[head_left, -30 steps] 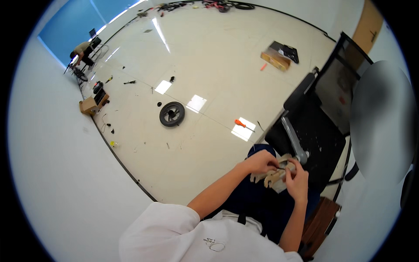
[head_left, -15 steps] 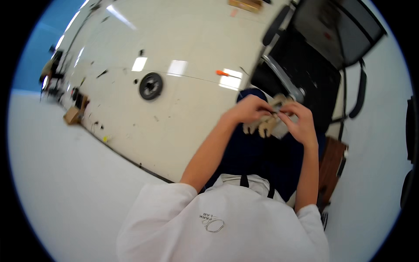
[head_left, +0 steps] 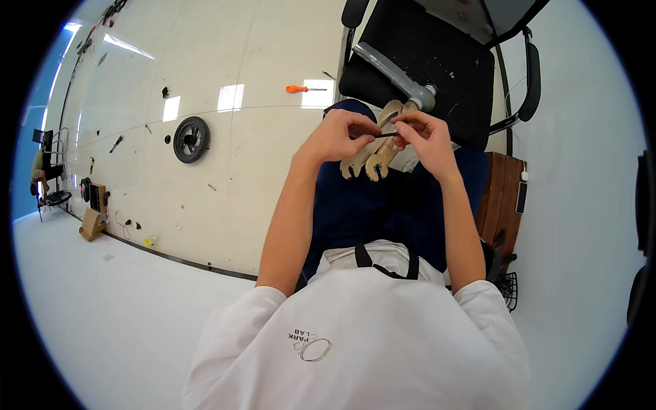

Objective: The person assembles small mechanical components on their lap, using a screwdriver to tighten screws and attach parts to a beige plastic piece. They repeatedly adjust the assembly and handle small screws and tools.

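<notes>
My left hand and my right hand meet above my lap. Between their fingertips they pinch a thin black rod, held level. Just under it lie flat pale wooden pieces with rounded fork-like ends; they rest on my dark blue trousers and touch both hands. Which hand carries the wooden pieces I cannot tell. Both forearms come up from my white shirt at the bottom.
A black office chair stands ahead with a grey tube lying on its seat. An orange-handled screwdriver and a small black wheel lie on the pale floor to the left. A brown wooden board is at my right.
The view has tilted down and toward the chair, so hands sit higher in frame. Both hands stay together on the wooden pieces; the thin black rod now shows between the fingertips.
</notes>
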A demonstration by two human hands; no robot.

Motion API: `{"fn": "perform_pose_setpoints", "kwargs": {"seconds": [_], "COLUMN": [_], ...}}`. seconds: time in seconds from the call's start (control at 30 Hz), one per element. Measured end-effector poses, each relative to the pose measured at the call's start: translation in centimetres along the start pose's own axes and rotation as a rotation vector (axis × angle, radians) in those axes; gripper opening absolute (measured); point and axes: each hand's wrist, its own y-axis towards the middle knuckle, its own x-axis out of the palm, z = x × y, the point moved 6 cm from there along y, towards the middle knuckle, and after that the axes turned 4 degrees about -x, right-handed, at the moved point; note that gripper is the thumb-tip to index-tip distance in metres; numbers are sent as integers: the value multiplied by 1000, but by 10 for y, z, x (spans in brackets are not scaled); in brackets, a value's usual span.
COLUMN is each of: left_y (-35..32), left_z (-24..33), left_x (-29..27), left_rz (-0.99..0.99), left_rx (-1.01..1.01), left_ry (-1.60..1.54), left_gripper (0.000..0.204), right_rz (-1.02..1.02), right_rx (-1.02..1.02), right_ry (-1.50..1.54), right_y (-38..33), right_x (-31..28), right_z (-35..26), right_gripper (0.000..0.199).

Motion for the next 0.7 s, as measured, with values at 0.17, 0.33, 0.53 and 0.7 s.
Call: {"fn": "perform_pose_setpoints", "kwargs": {"seconds": [0.17, 0.33, 0.53, 0.7], "left_y": [0, 3, 3, 3], "left_z": [4, -4, -2, -11], "left_x": [0, -1, 3, 0], "left_rz": [-33, 7, 29, 49], "left_rx": [-115, -92, -60, -79], "left_ry": [54, 39, -13, -29], "left_gripper": [18, 18, 17, 14], "right_rz": [-64, -32, 197, 84], "right_rx": [-217, -248, -287, -128], "right_ry": [-479, -774, -758, -603], "right_y": [-3, 5, -2, -4], "right_x": [-6, -4, 18, 27], "right_z": [-29, -37, -37, -46], "right_gripper": [19, 19, 39, 27]}}
